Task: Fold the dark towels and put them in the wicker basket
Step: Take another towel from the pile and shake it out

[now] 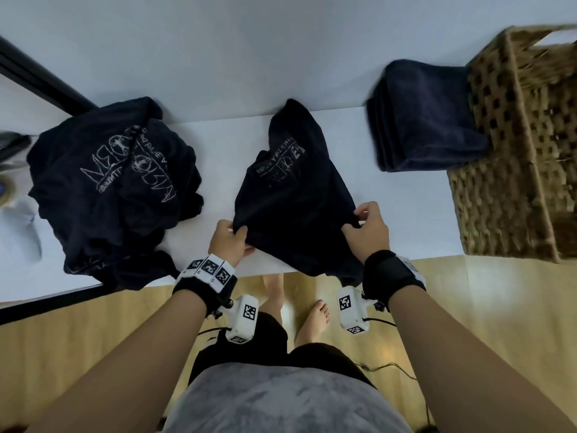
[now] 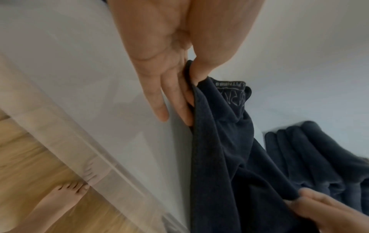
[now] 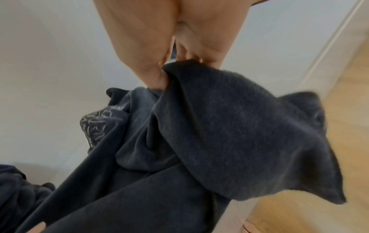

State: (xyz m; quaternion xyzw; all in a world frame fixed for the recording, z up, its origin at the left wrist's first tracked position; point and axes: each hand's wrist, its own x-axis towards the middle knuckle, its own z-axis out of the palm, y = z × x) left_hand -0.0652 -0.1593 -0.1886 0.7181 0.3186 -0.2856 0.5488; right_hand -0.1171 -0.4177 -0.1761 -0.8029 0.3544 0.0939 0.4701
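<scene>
At the near edge of the white surface [image 1: 390, 195], the dark towel [image 1: 293, 195] lies rumpled, left hand [image 1: 229, 242] and right hand [image 1: 368, 231] each pinching a near corner. Soft, limp, light; best held by corners. Wicker basket [image 1: 515, 170] sits far right.

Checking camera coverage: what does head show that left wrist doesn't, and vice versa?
Head only: the wicker basket at the table's right end, the unfolded pile on the left, both wrist rigs.

Left wrist only: the left hand from the palm side, thumb pinching the towel edge against the fingers.

Both: the held towel gripped by both hands, the right hand, the folded stack, the white table.
</scene>
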